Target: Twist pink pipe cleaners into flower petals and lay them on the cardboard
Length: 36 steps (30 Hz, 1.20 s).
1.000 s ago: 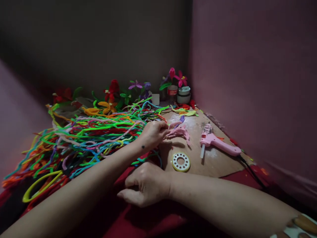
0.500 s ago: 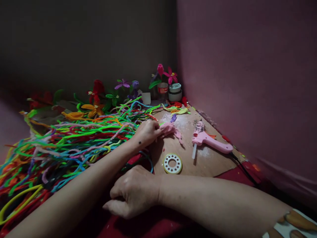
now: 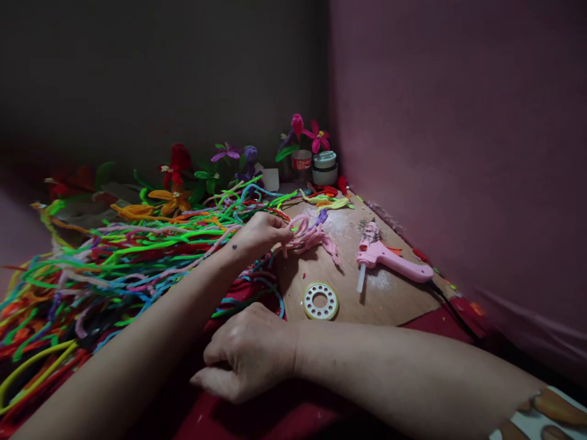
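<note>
My left hand reaches over the near-left edge of a brown board. Its thumb and fingers pinch a looped pink pipe-cleaner piece. More pink fuzzy petal pieces lie on the board beside the fingertips, with a small purple piece just behind. Closer to me, my right hand is curled closed above the red cloth; its palm and most fingertips are hidden, so anything inside cannot be made out. A roll of tape on a white spool lies between the hands and the pink glue gun.
Many coloured pipe cleaners are heaped on the left. Fuzzy flowers line the back, near a lidded jar and a red-labelled cup. A black cord runs off the glue gun. A pink wall rises on the right.
My left hand has drawn slightly left and up, lifting a pink loop from the pink pieces on the board. My right hand stays in place.
</note>
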Motion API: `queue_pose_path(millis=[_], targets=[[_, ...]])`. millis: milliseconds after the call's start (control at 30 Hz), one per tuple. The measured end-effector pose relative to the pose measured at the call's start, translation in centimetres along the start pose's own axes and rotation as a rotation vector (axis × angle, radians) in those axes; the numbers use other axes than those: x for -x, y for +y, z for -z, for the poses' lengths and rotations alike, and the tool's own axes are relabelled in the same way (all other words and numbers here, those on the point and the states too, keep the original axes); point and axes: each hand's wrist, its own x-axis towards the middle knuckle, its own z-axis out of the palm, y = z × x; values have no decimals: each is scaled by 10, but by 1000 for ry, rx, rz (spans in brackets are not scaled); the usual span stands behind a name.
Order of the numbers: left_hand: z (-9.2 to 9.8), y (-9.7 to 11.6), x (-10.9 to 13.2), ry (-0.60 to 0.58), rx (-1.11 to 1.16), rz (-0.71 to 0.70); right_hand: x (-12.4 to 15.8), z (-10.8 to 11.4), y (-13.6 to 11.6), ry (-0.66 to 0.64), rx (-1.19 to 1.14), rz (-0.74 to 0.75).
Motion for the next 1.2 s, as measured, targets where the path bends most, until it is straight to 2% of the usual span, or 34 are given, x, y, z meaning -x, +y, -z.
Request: queue_pose_path(millis=[233, 367, 533, 767, 900, 1100, 1200], targets=[[2, -16, -5, -15, 33, -24, 0, 1, 0, -6, -5, 4], [1, -4, 4, -51, 48, -49, -1, 0, 1, -15, -8, 8], [-1, 9, 14, -51, -10, 6, -1, 1, 2, -17, -9, 11], [-13, 3, 18, -216, -71, 2, -2, 2, 2, -29, -37, 15], [-20, 2, 20, -174, -229, -63, -1, 1, 2, -21, -66, 18], [-33, -12, 10, -22, -460, -299, -2, -2, 3, 6, -93, 36], [-37, -18, 7, -42, -487, -304, -2, -1, 3, 2, -99, 37]])
